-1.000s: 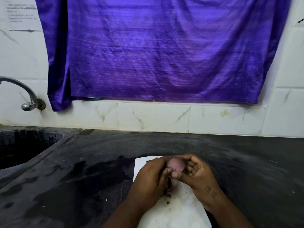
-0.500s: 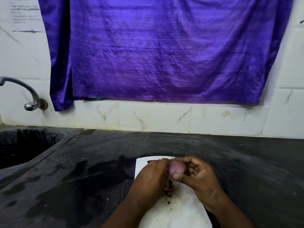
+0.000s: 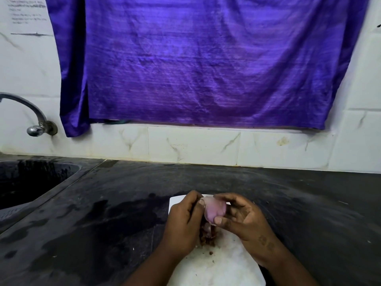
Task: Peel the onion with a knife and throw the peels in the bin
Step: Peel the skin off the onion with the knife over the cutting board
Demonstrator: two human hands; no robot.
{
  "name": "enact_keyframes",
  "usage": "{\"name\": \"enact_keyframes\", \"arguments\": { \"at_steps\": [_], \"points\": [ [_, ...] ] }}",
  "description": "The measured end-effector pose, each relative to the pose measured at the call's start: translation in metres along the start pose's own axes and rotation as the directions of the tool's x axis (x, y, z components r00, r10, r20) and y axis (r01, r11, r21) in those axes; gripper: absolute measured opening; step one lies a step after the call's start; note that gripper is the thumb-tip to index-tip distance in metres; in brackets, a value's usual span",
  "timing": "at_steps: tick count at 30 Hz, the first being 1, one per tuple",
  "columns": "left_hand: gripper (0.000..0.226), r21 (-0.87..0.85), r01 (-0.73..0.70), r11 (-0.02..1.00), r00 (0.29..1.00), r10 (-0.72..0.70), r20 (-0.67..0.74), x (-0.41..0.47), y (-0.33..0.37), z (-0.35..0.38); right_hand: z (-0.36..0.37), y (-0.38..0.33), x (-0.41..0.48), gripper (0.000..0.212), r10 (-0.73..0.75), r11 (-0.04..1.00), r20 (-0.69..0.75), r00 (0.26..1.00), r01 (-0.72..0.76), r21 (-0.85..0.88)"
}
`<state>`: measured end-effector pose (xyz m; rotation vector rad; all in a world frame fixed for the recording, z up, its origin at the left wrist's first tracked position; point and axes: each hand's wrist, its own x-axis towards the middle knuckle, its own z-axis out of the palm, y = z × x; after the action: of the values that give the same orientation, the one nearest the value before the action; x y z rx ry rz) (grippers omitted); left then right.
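A pale pink onion [image 3: 214, 210], its outer skin mostly off, is held just above a white cutting board [image 3: 224, 265]. My right hand [image 3: 247, 226] grips it with the thumb low on its near side and the fingers behind it. My left hand [image 3: 183, 223] pinches the onion's left edge with curled fingers. Brown onion peels [image 3: 208, 234] hang and lie under the onion between my hands. No knife and no bin show in this view.
The board lies on a dark, wet stone counter [image 3: 103, 223]. A black sink [image 3: 26, 182] with a metal tap [image 3: 35, 120] is at the left. A purple cloth [image 3: 206, 62] hangs on the tiled wall behind.
The onion has turned in my hands and shows more pale flesh. My right thumb has slid lower on it. Both hands stay over the board.
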<state>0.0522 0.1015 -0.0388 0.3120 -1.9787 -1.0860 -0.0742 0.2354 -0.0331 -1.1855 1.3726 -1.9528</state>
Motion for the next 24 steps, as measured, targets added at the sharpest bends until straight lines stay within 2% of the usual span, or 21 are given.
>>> {"name": "enact_keyframes", "arguments": {
  "at_steps": [6, 10, 12, 14, 18, 21, 24],
  "points": [
    [0.024, -0.157, 0.096, 0.983, 0.995, -0.097, 0.005, 0.000, 0.001, -0.001, 0.002, 0.000, -0.001, 0.059, 0.019, 0.999, 0.016, 1.000, -0.019, 0.029],
    [0.022, -0.118, 0.062, 0.991, 0.993, -0.049, 0.109, -0.003, 0.004, 0.000, 0.003, -0.003, -0.002, 0.056, 0.027, 1.000, 0.028, 0.999, -0.027, -0.008],
    [0.014, -0.128, 0.050, 0.990, 0.992, -0.035, 0.117, -0.002, 0.004, 0.002, 0.003, -0.003, -0.003, 0.055, 0.035, 0.999, 0.037, 0.999, -0.035, -0.008],
    [0.016, -0.137, 0.051, 0.989, 0.993, -0.036, 0.113, -0.002, 0.003, 0.001, 0.004, -0.004, -0.003, 0.053, 0.045, 0.999, 0.047, 0.998, -0.045, -0.004],
    [0.026, -0.079, -0.026, 0.997, 0.995, 0.033, 0.091, -0.002, 0.001, 0.001, 0.007, 0.000, -0.003, 0.049, 0.038, 0.998, 0.047, 0.998, -0.035, -0.050],
    [0.027, 0.053, -0.107, 0.993, 0.994, 0.106, 0.028, -0.001, -0.001, 0.002, 0.007, 0.005, -0.001, 0.052, 0.007, 0.995, -0.006, 1.000, -0.008, -0.098],
    [0.029, 0.180, -0.149, 0.972, 0.989, 0.146, 0.031, -0.001, -0.005, 0.005, 0.005, 0.006, 0.000, 0.054, -0.025, 0.987, -0.019, 0.999, 0.022, -0.159]
  ]
}}
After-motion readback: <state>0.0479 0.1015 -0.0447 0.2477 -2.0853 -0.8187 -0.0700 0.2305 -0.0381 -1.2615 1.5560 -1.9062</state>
